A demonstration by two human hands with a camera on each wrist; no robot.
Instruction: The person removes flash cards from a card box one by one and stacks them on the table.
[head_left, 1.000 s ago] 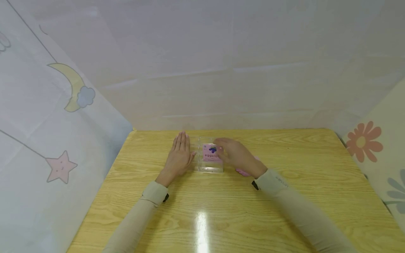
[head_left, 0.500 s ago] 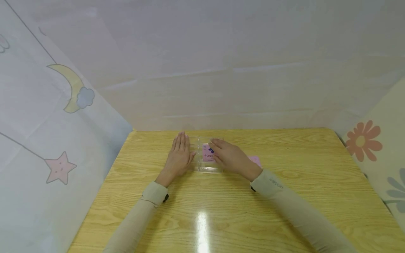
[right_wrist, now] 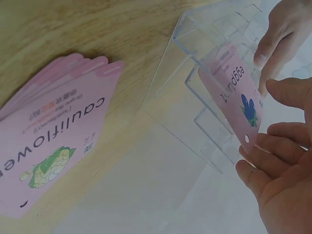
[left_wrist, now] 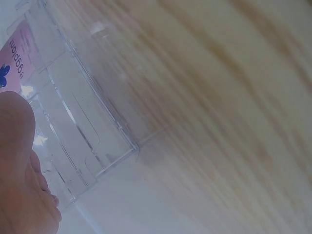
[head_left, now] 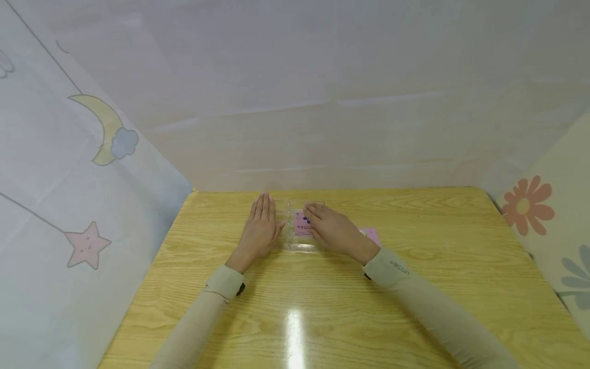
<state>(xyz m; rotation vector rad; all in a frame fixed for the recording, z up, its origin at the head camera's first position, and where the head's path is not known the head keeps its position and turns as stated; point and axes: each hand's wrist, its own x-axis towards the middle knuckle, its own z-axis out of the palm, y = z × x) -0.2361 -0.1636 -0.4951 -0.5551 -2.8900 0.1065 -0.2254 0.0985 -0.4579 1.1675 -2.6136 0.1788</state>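
Observation:
A clear plastic tiered card stand (head_left: pixel 304 247) sits near the table's far edge. In it stands a pink card (right_wrist: pixel 234 87) printed "eggplant", leaning against one tier. My left hand (head_left: pixel 261 233) lies with straight fingers over the stand's left part; in the left wrist view its thumb is beside the clear tiers (left_wrist: pixel 73 117). Loosely bent fingers of my right hand (right_wrist: pixel 287 161) touch the eggplant card's edge near its punched hole, while the thumb stays apart from the card. From above, that right hand (head_left: pixel 338 230) covers the card's right part.
Right of the stand, partly under my right wrist, lies a fanned stack of pink cards (right_wrist: pixel 58 131), the top one printed "cauliflower". The wooden table (head_left: pixel 221 323) meets a pale backdrop (head_left: pixel 295 128) at the back and patterned sheets at both sides.
My right hand has shifted slightly left over the eggplant card and now stays nearly still. More of the pink stack shows beside its wrist. The left hand has not visibly moved.

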